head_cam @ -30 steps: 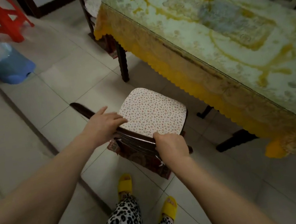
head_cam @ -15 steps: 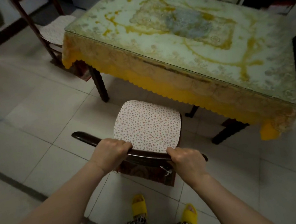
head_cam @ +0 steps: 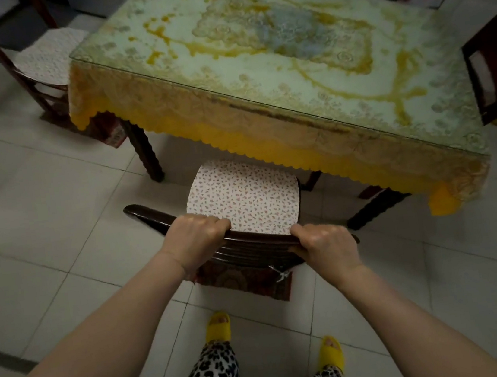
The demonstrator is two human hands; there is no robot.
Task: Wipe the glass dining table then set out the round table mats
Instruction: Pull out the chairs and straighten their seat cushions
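The glass-topped bench (head_cam: 272,68) stands ahead of your fingers, past the chair you hold, with a yellow patterned cloth (head_cam: 233,133) under the glass and hanging over its near edge. No round mats show on it. Your left hand (head_cam: 195,238) is clenched over the dark top rail of the chair (head_cam: 257,244), fingers (head_cam: 214,223) curled over its far side. Your right hand (head_cam: 325,243) grips the same rail further right, knuckles up. Just beyond your fingers lies the chair's speckled seat pad (head_cam: 242,201), its far end tucked under the cloth's scalloped hem. A second chair (head_cam: 44,66) sits at the bench's far left corner, and a dark chair back (head_cam: 494,70) shows at the right edge. Below your wrists are your yellow slippers (head_cam: 218,326) on the pale tiled floor (head_cam: 39,216).
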